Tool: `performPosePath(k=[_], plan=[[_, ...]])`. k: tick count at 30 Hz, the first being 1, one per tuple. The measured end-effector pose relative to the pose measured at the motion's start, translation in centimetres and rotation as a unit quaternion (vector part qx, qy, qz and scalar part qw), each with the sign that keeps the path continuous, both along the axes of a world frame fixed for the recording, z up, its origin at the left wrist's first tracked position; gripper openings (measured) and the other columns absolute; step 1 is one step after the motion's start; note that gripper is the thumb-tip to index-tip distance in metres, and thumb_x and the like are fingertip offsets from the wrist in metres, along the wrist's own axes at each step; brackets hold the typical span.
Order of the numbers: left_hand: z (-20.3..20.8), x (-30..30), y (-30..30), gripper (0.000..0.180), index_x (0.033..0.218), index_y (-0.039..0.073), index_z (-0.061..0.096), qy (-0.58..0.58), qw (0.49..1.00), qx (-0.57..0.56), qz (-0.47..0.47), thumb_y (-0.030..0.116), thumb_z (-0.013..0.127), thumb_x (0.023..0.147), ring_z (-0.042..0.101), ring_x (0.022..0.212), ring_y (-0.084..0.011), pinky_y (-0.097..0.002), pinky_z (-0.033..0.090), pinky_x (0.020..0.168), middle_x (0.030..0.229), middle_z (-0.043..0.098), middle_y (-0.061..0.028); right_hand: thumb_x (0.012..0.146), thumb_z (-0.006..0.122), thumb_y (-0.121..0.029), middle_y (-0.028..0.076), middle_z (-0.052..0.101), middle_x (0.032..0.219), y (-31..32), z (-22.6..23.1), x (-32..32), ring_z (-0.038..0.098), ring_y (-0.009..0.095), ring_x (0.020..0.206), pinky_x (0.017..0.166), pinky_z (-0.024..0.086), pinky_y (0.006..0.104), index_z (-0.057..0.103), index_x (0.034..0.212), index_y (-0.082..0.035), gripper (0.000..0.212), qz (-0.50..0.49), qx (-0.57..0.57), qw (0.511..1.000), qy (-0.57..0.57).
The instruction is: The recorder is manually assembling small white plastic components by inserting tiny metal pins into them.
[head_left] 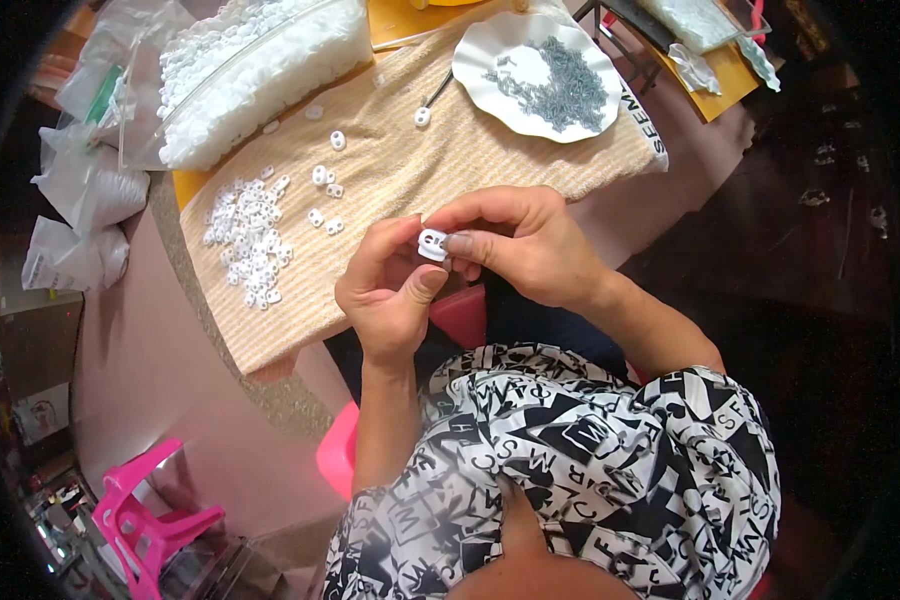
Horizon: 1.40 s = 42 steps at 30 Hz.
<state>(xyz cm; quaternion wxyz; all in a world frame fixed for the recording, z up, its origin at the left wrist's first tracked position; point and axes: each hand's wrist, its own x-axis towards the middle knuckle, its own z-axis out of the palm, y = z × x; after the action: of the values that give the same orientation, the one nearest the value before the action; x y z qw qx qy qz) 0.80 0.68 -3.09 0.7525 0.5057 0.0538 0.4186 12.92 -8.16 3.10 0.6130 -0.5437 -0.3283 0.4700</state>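
A small white plastic cord lock (431, 244) with holes in it is held up between my two hands, over the near edge of the cloth. My right hand (530, 245) pinches it between thumb and forefinger from the right. From the left, the curled fingers of my left hand (386, 288) support it, the thumb just below it. Whether a smaller part sits inside the piece is hidden by my fingertips. On the cloth to the left lies a heap of similar small white pieces (250, 240), with several loose ones (320, 177) scattered nearer the middle.
A striped beige cloth (280, 340) covers the table. At the far right stands a scalloped white dish (475, 65) of small grey metal pieces (565, 85). A clear bin of white parts (280, 85) is at the far left. One white piece beside a thin dark tool (438, 88) lies near the dish.
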Motion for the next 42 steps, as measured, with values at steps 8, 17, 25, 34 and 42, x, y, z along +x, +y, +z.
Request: performPosePath(k=[8,17,25,34,42], plan=[[0.0,-0.5,0.9,0.029,0.102,-0.004,0.056,0.1,0.987,-0.086,0.092,0.001,0.065,0.075,0.056,0.072,-0.0126,-0.0206,0.045,0.061,0.084,0.058,-0.007,0.076,0.061,-0.006,0.005,0.06,0.072,2.6,1.8,4.0,0.055,0.008,0.062,0.055,0.045,0.0197,0.06,0.089,0.003,0.016,-0.112,0.013,0.984,-0.137],[-0.7,-1.9,5.2,0.013,0.088,-0.004,0.061,0.291,0.905,0.067,0.301,0.0,0.061,0.075,0.053,0.073,-0.0092,-0.0211,0.043,0.067,0.081,0.058,-0.0037,0.067,0.059,-0.015,0.015,0.063,0.068,13.9,7.1,21.9,0.061,0.022,0.064,0.06,0.047,0.0323,0.064,0.078,0.001,0.02,-0.232,-0.067,0.78,-0.577],[1.1,-2.1,8.1,0.011,0.081,-0.001,0.063,0.4,0.824,0.216,0.339,-0.001,0.06,0.071,0.053,0.065,-0.0166,-0.0255,0.042,0.059,0.075,0.057,-0.0095,0.077,0.06,-0.013,0.01,0.063,0.075,8.1,2.0,16.8,0.058,0.012,0.064,0.059,0.046,0.0241,0.061,0.091,0.0,0.019,-0.179,0.039,0.748,-0.638],[1.0,1.0,9.0,0.007,0.073,0.001,0.061,0.477,0.727,0.414,0.268,0.004,0.061,0.066,0.055,0.066,-0.0305,-0.0372,0.043,0.063,0.07,0.057,-0.0142,0.073,0.057,-0.007,0.018,0.061,0.081,-0.5,-1.1,17.5,0.061,0.029,0.072,0.066,0.047,0.0324,0.062,0.087,-0.002,0.016,-0.167,-0.123,0.73,-0.651],[1.1,0.2,9.2,0.013,0.082,0.0,0.062,0.44,0.74,0.421,0.285,-0.002,0.055,0.07,0.055,0.062,-0.0244,-0.03,0.044,0.06,0.071,0.058,-0.0137,0.072,0.057,-0.009,0.017,0.06,0.077,2.7,-2.2,16.8,0.057,0.031,0.076,0.069,0.045,0.0369,0.063,0.082,-0.004,0.013,-0.098,-0.157,0.736,-0.652]])
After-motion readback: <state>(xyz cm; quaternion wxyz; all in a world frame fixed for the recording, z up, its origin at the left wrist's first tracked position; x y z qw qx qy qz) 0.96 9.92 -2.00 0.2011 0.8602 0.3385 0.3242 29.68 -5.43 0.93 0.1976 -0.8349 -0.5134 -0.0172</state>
